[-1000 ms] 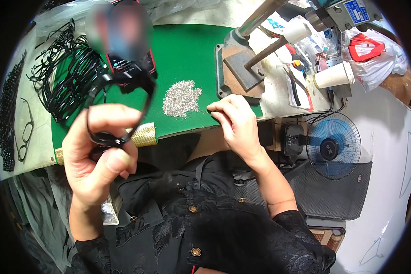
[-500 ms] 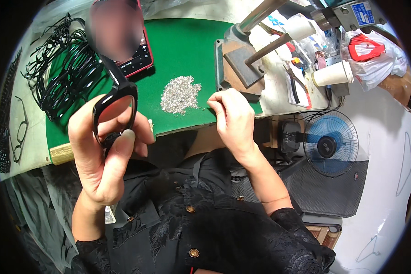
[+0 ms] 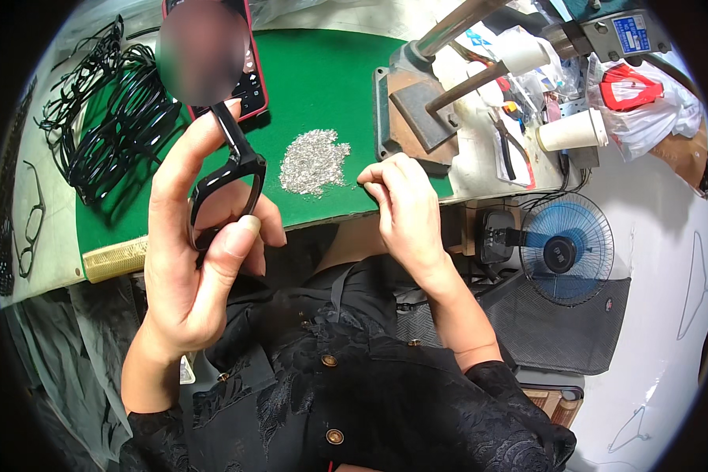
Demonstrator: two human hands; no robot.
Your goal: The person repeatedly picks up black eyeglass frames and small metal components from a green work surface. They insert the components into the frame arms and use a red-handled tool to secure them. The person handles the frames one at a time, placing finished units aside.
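My left hand [image 3: 179,275] is raised over the near edge of the green mat [image 3: 322,79], closed on a black eyeglass frame [image 3: 248,165]. The thumb presses the near side of the rim, and the index finger stretches up along the temple arm. My right hand [image 3: 407,216] rests at the mat's edge, thumb and index finger pinched together. Whatever lies between those fingertips is too small to make out. Just left of them is a loose pile of tiny silvery metal pieces [image 3: 313,163], probably screws or hinge parts.
A heap of black eyeglass frames [image 3: 122,141] lies far left, beside a red-edged phone [image 3: 256,93]. One more pair of glasses [image 3: 33,228] sits at the left edge. A metal bench press [image 3: 417,118] stands right, with pliers [image 3: 510,149], a white cup [image 3: 573,130] and a fan [image 3: 565,250] beyond.
My left hand has shifted right with the eyeglass frame, and its index finger now extends along the temple arm. My right hand stays pinched in nearly the same place.
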